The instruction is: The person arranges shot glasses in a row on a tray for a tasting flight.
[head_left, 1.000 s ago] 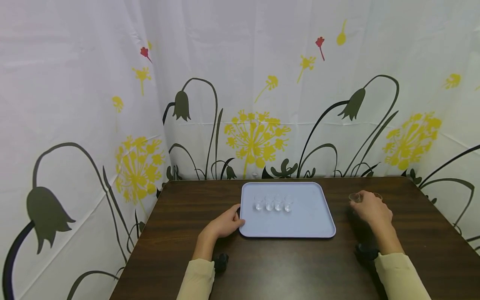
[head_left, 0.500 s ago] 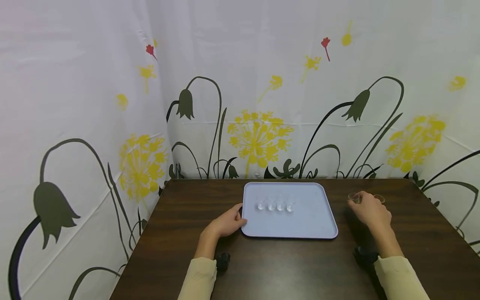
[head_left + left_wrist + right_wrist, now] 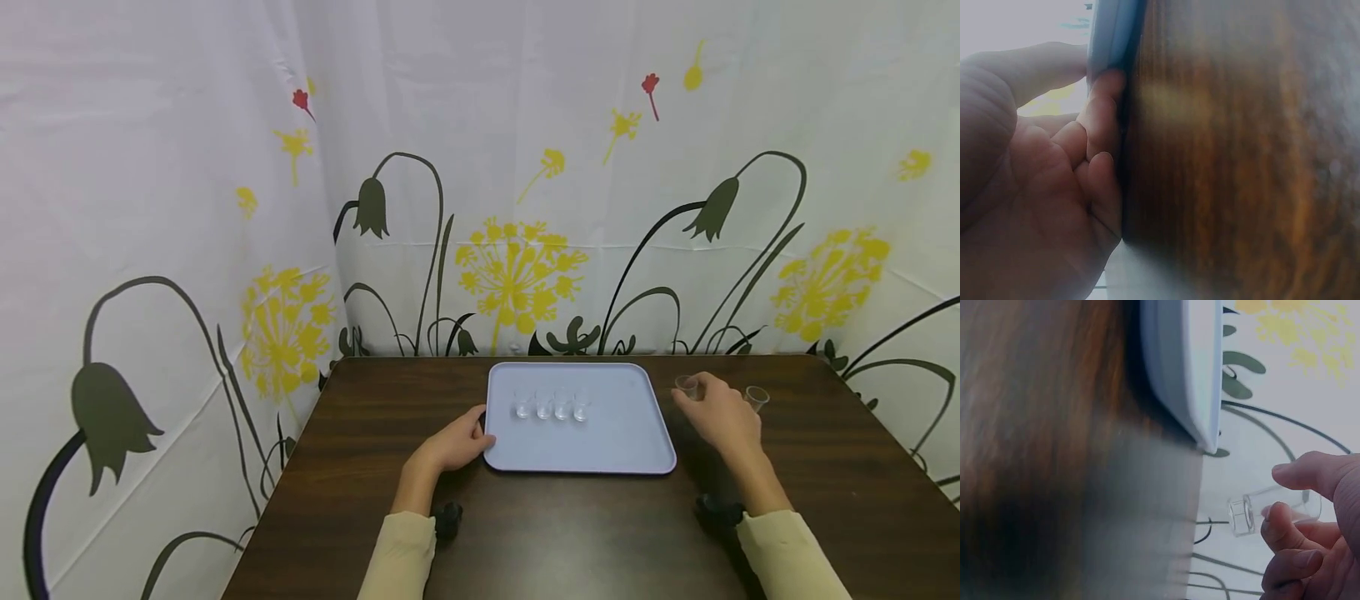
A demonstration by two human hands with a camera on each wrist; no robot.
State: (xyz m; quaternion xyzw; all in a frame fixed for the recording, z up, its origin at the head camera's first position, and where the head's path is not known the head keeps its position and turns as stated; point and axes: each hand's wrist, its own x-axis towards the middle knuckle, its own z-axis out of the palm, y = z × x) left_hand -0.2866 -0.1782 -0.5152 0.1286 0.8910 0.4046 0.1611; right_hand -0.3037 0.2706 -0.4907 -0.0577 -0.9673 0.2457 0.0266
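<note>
A pale blue tray lies on the table. My left hand grips its left edge; in the left wrist view the thumb is over the rim and curled fingers are beneath it. Several clear shot glasses stand in a row on the tray, left of its middle. Right of the tray, my right hand pinches another shot glass between thumb and fingers. That glass is raised off the table, its thick base towards the tray in the right wrist view.
One more clear glass stands just right of my right hand. The dark wooden table ends at the back against a white curtain printed with flowers. A black wrist strap sits on the left wrist.
My right hand has lifted the shot glass and shifted left, nearer the tray, leaving the other glass behind on the right. The left hand keeps its grip on the tray.
</note>
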